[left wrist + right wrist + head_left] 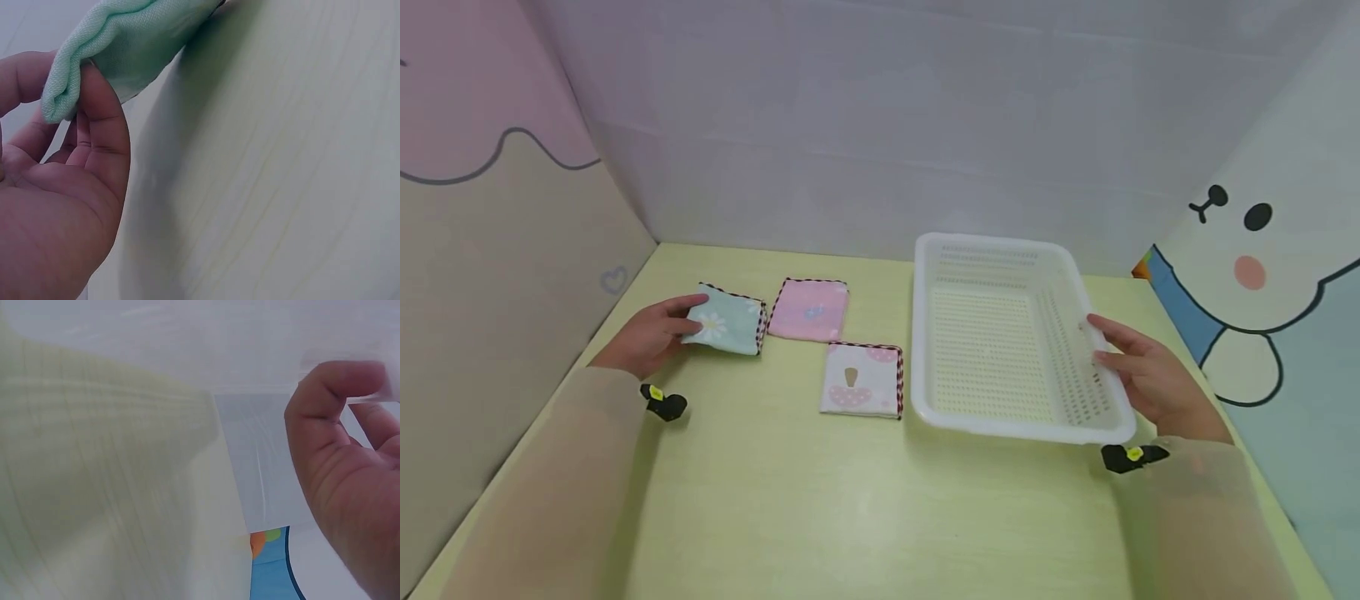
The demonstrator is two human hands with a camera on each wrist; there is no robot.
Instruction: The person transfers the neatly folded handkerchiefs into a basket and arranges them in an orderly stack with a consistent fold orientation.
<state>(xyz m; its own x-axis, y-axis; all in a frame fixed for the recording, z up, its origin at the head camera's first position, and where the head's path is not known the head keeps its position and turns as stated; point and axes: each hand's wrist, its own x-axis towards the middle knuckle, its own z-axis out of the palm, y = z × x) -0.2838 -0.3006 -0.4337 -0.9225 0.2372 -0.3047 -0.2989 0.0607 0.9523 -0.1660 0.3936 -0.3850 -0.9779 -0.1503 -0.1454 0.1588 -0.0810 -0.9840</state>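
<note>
My left hand (651,333) pinches the left edge of a folded mint-green cloth (730,323) with a white flower print and a dark striped border. In the left wrist view the thumb and fingers grip the folded layers of that cloth (125,50), which is tilted up off the table. My right hand (1157,379) grips the right rim of a white perforated plastic basket (1022,432), which holds nothing. Seen from the right wrist, the thumb (315,412) is curled at the rim, and the basket's underside (156,337) looks raised above the table.
A folded pink cloth (809,310) lies right beside the green one. Nearer the front lies a folded white cloth (863,381) with pink prints, just left of the basket. Pale walls bound the light wooden table (865,517) at the back, left and right.
</note>
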